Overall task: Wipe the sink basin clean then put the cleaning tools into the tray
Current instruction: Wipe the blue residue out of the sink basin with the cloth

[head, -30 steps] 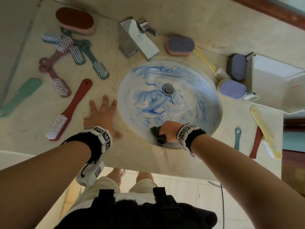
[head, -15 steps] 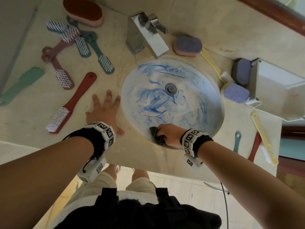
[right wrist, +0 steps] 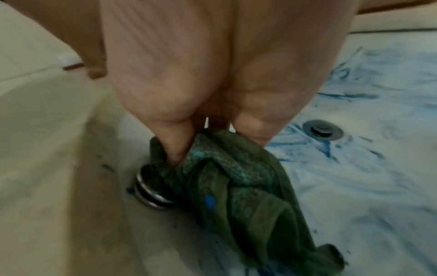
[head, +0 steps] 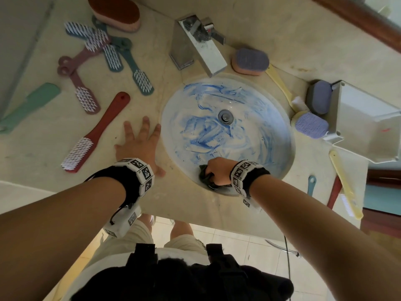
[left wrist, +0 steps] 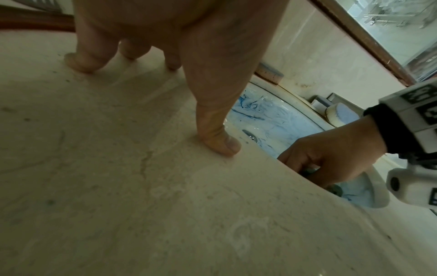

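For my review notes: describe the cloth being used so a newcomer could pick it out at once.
Start at the round sink basin smeared with blue. On its near wall, the right hand grips a crumpled dark green cloth. It is the only fabric here; everything around is brushes and sponges.

Sink basin (head: 249, 131) set in countertop (head: 195, 203). Faucet (head: 195, 46) behind basin. Brushes (head: 104, 61) spread on counter left of basin. Tray (head: 368, 118) right of basin, sponges (head: 312, 127) between them. Left hand (head: 141, 146) flat on counter just left of rim. Right hand (head: 219, 172) with cloth (right wrist: 236, 177) inside basin, near edge, before drain (head: 225, 116).
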`<action>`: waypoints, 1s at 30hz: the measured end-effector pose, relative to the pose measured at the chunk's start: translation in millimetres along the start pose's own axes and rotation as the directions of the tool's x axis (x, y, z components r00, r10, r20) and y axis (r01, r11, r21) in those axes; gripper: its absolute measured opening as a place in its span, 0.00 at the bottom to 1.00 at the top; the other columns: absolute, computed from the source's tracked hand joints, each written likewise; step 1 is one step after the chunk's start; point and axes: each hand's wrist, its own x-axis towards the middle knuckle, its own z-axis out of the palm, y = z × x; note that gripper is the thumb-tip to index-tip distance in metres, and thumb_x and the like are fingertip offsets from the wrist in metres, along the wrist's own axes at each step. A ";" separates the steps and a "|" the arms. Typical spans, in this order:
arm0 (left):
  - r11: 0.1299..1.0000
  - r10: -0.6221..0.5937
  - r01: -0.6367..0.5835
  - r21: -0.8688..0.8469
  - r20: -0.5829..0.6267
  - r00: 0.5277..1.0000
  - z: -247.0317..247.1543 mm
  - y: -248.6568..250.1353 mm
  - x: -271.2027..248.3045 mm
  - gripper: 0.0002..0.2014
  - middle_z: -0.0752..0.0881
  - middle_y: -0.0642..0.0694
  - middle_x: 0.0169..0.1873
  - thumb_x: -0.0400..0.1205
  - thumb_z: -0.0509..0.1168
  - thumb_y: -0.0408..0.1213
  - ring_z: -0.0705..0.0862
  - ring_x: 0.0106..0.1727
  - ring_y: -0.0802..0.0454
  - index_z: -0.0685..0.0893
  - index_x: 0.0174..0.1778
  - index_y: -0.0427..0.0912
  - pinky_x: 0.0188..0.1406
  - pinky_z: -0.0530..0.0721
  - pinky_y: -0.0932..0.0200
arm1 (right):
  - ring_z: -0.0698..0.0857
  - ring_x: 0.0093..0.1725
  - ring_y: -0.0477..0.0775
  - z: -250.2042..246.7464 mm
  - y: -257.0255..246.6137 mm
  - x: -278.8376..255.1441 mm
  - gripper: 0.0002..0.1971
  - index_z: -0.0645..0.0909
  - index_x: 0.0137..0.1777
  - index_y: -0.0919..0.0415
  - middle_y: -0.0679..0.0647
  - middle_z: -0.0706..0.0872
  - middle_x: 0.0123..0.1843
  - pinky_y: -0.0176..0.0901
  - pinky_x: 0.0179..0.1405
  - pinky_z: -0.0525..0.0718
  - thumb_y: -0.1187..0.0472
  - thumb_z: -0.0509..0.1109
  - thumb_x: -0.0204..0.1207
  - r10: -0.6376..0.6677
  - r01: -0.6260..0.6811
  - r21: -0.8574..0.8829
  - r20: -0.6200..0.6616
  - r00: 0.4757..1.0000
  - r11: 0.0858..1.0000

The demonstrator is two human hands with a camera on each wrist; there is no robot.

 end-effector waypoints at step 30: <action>1.000 -0.014 0.014 0.016 -0.012 1.000 -0.7 1.7 -2.3 0.66 0.26 0.56 0.80 0.62 0.78 0.63 0.32 0.82 0.34 0.32 0.81 0.61 0.70 0.70 0.27 | 0.80 0.62 0.57 22.7 40.7 -46.6 0.12 0.88 0.59 0.57 0.53 0.80 0.62 0.49 0.68 0.76 0.63 0.69 0.78 0.119 0.028 0.390 -0.347 0.930 0.920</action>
